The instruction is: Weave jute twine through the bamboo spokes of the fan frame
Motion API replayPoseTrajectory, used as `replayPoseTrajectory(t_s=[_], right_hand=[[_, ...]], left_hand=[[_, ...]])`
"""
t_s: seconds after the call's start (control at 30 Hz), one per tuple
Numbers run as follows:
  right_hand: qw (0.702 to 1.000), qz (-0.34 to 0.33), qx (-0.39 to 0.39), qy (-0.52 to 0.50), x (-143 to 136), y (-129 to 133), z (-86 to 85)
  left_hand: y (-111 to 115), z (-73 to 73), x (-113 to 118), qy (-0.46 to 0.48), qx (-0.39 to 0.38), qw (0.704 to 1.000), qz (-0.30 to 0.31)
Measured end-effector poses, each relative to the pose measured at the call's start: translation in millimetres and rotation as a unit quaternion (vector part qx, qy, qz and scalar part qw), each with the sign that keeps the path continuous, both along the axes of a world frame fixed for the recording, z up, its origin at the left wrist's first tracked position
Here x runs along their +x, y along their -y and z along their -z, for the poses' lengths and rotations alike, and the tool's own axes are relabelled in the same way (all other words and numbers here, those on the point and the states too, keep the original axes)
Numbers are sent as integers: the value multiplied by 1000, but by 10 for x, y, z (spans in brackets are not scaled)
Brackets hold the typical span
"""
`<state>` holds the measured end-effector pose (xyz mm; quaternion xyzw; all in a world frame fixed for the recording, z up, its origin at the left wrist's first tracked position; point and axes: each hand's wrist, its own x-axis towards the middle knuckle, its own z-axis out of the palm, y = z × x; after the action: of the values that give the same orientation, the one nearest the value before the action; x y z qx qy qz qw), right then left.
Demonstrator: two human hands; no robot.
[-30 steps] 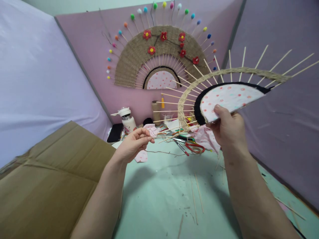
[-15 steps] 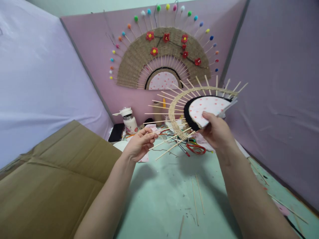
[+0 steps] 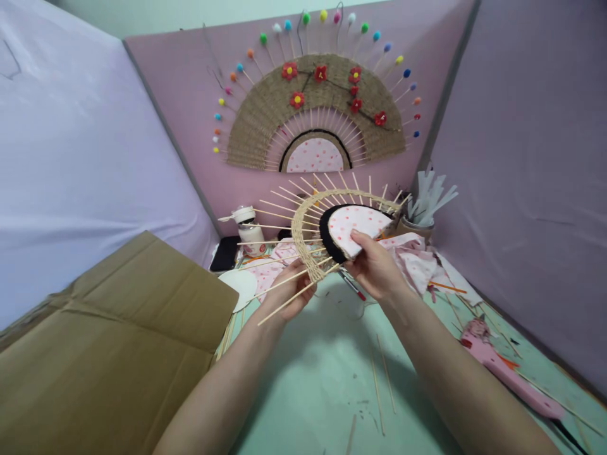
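Observation:
My right hand (image 3: 377,265) is closed on a half-round fan, its thumb on the pink-dotted white fabric centre (image 3: 358,224). A black rim (image 3: 328,235) borders the fabric. Thin wooden sticks (image 3: 270,226) radiate outward, and a band of woven twine (image 3: 300,221) crosses them in an arc. My left hand (image 3: 291,291) is under the lower left end of the band, fingers curled at its edge and partly hidden by sticks. The fan is held tilted above the table.
A larger flowered fan (image 3: 256,114) with pompom tips hangs on the pink back wall. Cardboard (image 3: 118,328) stands at the left. A white bottle (image 3: 250,237) and black phone (image 3: 225,254) are behind. A pink glue gun (image 3: 512,376) and a pot of translucent strips (image 3: 417,227) are at right.
The fan has moved left and down in my right hand. My left hand has gone from pinching a stick's outer part to underneath the woven band's end.

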<state>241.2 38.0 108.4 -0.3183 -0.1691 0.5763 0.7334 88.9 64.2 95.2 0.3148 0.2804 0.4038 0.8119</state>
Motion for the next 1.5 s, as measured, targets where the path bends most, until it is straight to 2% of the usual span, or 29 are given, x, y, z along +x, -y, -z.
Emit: replayPoseTrajectory(t_s=[0.1,0.2,0.43,0.63,0.73,0.93,1.03,1.23,1.4,1.5], right_hand=[[999,32,4,-10,75,4,-52],[998,57,12,-13,135,-2,-63],[998,59,18,-22,135,3,-57],[998,46,34,-18,105,-4,-36],[998,44,33,-19,92,-12,-28],[999,33,10,-29,77,1,-37],[999,28,7,-25,97,11,-47],[1000,12,-12,-3,135,21,-71],[999,-8,-26,18,163,33,-107],[999,-1,-33,23,192,43,-137]], left_hand=[[-60,36,-99,-75,100,992,32],[-130,42,-185,-63,219,973,31],[-24,-1,-150,5,301,951,65],[56,-9,-162,-24,242,967,70],[69,-17,-157,-35,239,968,65],[96,8,-93,-62,285,956,-14],[54,18,-105,-52,281,958,-31],[-71,-67,-302,-45,188,981,34],[-138,-150,-449,33,113,985,130],[-170,-183,-498,76,77,983,151]])
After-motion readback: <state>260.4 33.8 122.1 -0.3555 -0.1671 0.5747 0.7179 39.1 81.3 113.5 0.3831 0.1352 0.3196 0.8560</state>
